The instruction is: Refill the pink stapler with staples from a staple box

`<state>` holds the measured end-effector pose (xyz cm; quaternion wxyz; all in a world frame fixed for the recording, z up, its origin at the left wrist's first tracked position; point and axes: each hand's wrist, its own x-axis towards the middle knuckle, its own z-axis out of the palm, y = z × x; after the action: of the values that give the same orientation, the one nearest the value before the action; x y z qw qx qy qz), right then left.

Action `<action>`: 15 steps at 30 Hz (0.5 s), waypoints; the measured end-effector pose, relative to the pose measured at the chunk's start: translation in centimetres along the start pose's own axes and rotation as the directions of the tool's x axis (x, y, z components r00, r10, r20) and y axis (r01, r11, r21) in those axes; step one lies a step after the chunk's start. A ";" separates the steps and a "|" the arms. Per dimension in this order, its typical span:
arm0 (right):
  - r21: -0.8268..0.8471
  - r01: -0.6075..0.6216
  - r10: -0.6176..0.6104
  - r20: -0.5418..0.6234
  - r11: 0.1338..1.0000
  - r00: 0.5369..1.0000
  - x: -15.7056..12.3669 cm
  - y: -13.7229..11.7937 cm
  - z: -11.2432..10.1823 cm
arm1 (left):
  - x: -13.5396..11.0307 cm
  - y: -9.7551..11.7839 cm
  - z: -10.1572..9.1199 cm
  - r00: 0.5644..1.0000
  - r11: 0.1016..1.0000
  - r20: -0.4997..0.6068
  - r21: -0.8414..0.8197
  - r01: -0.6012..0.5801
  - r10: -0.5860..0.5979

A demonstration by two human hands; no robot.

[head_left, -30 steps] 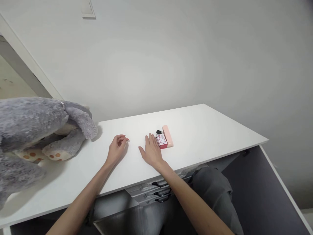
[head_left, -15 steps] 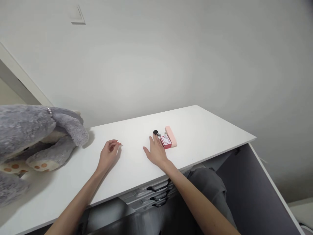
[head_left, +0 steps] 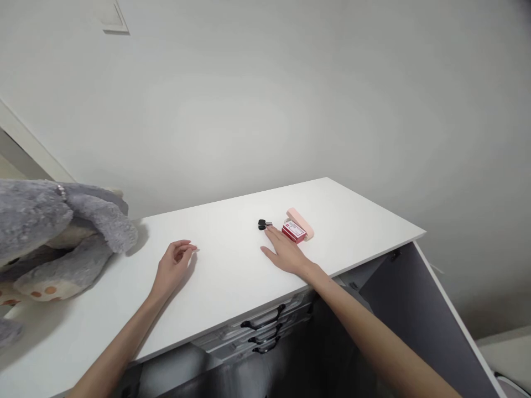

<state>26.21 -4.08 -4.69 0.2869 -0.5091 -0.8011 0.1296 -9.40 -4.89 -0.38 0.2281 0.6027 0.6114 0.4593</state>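
Note:
My right hand lies flat on the white tabletop, fingers stretched out and thumb apart. Its fingertips reach a small black and silver item that looks like a key; whether they touch it is hard to tell. Beside the fingers is a small red box with a white label. A pale pink oblong case lies slanted against the box's far right side. To the left, my left hand rests on the table with fingers curled and thumb and forefinger close together. Anything in that pinch is too small to name.
A large grey plush toy sits on the table's left end. Below the front edge are drawers with black handles. A dark cabinet door stands open at right. The wall rises behind.
My right hand has turned and slid right, with the red box and pink case shifted right and rotated. The black item now shows more black parts. My left hand keeps its pose.

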 end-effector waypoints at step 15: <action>0.106 0.044 -0.046 0.011 0.993 0.999 2.3 -4.2 2.9 | -0.1 0.1 0.3 1.000 1.000 0.011 0.020 -0.020 0.020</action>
<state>20.64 -3.67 -4.13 0.3108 -0.4741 -0.8063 0.1689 -9.09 -4.89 -0.47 0.2208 0.6134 0.6086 0.4524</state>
